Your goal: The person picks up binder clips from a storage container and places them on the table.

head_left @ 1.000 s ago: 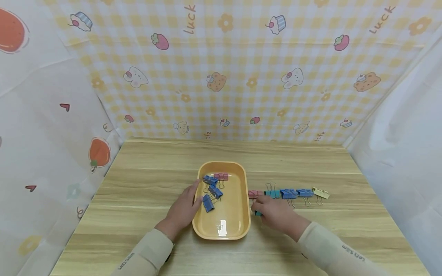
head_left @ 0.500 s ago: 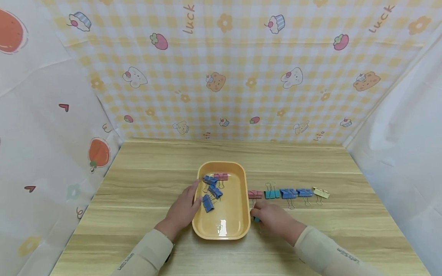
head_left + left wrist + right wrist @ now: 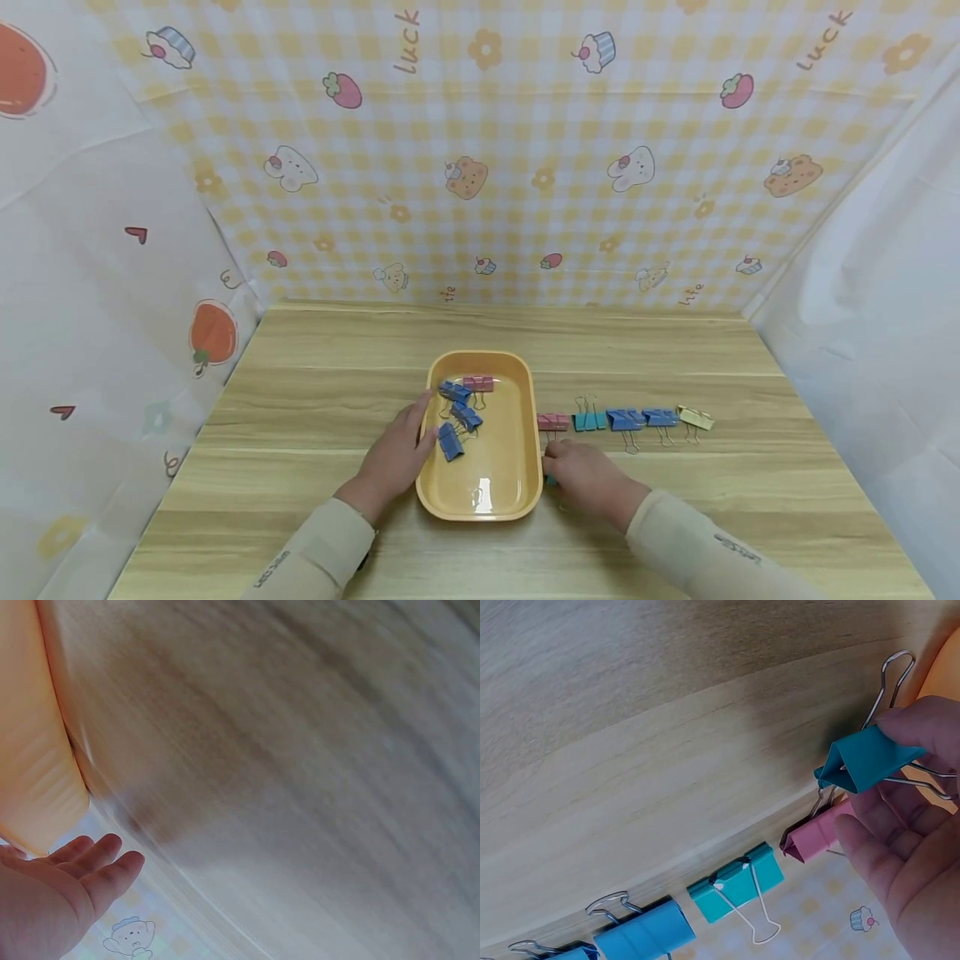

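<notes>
My right hand pinches a teal binder clip between thumb and fingers, just beside the right wall of the yellow tray. In the head view the hand hides most of that clip; its wire handles show in the right wrist view. My left hand rests against the tray's left rim, and its fingers look loosely extended in the left wrist view. Inside the tray lie a pink binder clip and three blue ones, among them a lower blue binder clip.
Right of the tray runs a row on the wooden table: a pink clip, another teal clip, two blue clips, the nearer blue clip first, and a pale yellow clip. A checked cloth hangs behind.
My right hand has shifted slightly left and down with the teal binder clip, uncovering more of the pink clip in the row. The left hand and tray stay put.
</notes>
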`<state>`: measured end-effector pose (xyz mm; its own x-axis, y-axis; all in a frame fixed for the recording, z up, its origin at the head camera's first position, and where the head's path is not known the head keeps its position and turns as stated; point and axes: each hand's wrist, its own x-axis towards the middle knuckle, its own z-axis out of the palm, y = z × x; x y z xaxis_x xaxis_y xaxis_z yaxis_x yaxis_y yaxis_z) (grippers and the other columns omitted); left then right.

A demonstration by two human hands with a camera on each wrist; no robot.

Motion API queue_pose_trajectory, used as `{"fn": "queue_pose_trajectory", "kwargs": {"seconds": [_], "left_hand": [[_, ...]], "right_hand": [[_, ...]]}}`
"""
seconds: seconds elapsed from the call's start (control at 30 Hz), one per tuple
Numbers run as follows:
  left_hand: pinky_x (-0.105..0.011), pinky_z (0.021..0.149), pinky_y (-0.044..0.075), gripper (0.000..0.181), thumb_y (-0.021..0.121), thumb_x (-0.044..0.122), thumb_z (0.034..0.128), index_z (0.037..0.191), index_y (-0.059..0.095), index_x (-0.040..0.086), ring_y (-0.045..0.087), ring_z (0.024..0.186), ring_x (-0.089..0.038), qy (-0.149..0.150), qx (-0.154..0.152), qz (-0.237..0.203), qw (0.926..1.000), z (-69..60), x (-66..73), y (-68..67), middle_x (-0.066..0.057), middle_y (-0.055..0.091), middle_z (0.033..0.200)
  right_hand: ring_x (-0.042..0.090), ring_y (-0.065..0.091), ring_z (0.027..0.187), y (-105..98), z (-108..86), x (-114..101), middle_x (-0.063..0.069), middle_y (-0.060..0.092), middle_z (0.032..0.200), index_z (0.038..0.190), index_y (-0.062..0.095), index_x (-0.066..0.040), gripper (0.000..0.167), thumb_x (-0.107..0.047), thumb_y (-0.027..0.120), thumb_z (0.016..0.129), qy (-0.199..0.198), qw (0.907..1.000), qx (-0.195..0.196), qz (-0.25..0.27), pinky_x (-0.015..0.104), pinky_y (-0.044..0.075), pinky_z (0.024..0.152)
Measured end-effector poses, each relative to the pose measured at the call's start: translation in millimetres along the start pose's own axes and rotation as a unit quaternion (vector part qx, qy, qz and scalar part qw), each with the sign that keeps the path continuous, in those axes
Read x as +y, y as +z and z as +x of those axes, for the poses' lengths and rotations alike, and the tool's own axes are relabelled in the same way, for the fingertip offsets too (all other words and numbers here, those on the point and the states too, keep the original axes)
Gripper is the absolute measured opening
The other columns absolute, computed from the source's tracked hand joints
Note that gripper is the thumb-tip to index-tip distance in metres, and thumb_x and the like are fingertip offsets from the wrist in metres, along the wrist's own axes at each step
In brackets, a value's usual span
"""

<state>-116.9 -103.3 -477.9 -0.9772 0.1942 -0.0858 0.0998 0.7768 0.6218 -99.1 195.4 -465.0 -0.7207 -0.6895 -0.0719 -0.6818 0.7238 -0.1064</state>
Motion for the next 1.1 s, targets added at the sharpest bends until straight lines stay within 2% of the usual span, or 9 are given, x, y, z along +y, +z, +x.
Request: {"fn": "queue_pose_trajectory", "kwargs": {"seconds": [0.23, 0.5, 1.1], "left_hand": [[-0.056, 0.105, 0.038, 0.062, 0.045, 0.033, 0.1019, 0.156, 0.019, 0.016, 0.041, 0.133, -0.041, -0.002, -0.002, 0.000, 1.0000, 1.2, -0.9, 0.2, -0.020, 0.037, 0.149], [-0.055, 0.105, 0.037, 0.063, 0.045, 0.034, 0.1018, 0.156, 0.019, 0.016, 0.041, 0.133, -0.041, 0.000, -0.001, 0.001, 1.0000, 1.8, -1.8, 0.9, -0.020, 0.038, 0.149], [-0.055, 0.105, 0.038, 0.062, 0.046, 0.033, 0.1017, 0.155, 0.020, 0.015, 0.041, 0.133, -0.041, 0.001, 0.001, 0.000, 1.0000, 0.2, -1.0, 1.1, -0.020, 0.038, 0.148]], "right_hand": [[0.017, 0.059, 0.084, 1.6, 2.8, -4.0, 0.001, 0.062, 0.093, 0.102, 0.071, -0.013, 0.033, -0.010, 0.083, 0.071, 0.020, 0.9996, -0.015, -0.014, 0.034, 0.054, 0.076], [0.019, 0.059, 0.086, -0.2, 5.6, -9.8, 0.003, 0.062, 0.096, 0.103, 0.071, -0.012, 0.039, -0.008, 0.086, 0.067, 0.039, 0.9989, -0.024, -0.010, 0.037, 0.054, 0.078], [0.020, 0.057, 0.084, 0.1, 5.2, -12.8, 0.003, 0.062, 0.096, 0.103, 0.071, -0.011, 0.041, -0.005, 0.085, 0.066, 0.051, 0.9982, -0.023, -0.022, 0.038, 0.055, 0.076]]}}
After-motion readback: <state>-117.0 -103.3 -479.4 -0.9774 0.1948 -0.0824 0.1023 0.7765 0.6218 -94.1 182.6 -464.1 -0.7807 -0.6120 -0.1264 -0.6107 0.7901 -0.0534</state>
